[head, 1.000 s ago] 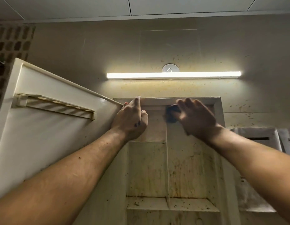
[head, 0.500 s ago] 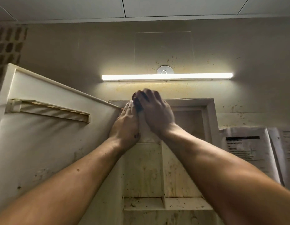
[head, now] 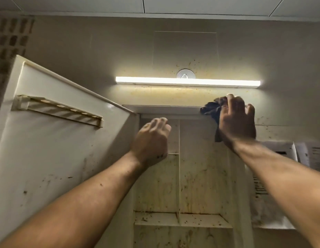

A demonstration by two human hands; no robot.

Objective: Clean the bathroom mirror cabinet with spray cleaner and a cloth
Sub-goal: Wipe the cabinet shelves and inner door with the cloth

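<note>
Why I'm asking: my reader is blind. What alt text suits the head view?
The right hand holds a dark cloth against the top right corner of the open, stained cabinet; the left hand hovers near its top left. A light bar glows above.

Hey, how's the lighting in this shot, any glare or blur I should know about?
Head view: the light bar is blown out white, glowing warm on the wall below it. Head view: the left hand looks motion-smeared; the right hand gripping the dark cloth is sharper. Head view: the door rail throws striped shadows on the open cabinet door.
</note>
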